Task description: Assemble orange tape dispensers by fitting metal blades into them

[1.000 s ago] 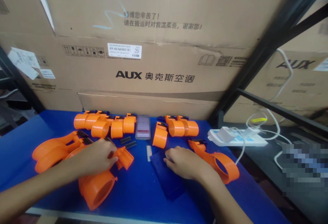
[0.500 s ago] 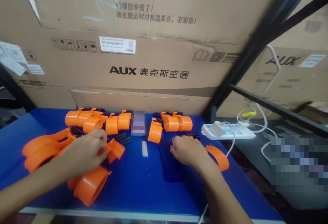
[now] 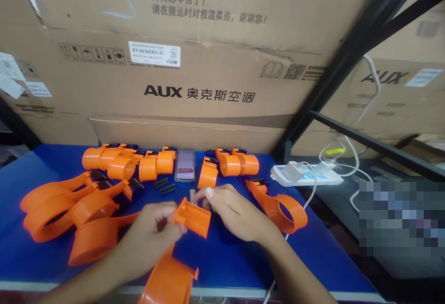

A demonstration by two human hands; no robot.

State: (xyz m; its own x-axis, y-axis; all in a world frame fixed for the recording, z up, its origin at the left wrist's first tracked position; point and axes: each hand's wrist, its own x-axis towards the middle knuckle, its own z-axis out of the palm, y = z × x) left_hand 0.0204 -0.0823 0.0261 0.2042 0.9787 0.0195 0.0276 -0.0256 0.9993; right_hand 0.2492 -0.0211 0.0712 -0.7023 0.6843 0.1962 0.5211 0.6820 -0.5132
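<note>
My left hand point(image 3: 156, 225) is closed around the arm of an orange tape dispenser point(image 3: 194, 218), whose trough-shaped end points up and right. Its wide ring hangs below, near the table's front edge. Close to that end, my right hand point(image 3: 236, 209) has its thumb and fingers drawn together; whatever they hold, if anything, is hidden. A small pale strip point(image 3: 192, 196) lies by the right fingertips, and I cannot tell if they touch it. Two short black strips point(image 3: 165, 187) rest on the blue table farther back.
Several orange dispensers point(image 3: 92, 206) lie left, others stand along the back, and one dispenser point(image 3: 288, 213) lies right. A phone point(image 3: 185, 165) stands near the AUX carton point(image 3: 208, 123). A white power strip point(image 3: 306, 174) with cables sits right, beside a black frame point(image 3: 333, 53).
My left hand has moved right, bringing the dispenser to the middle of the table. My right hand has come left from the dark blue item to the dispenser's end. The view has shifted slightly.
</note>
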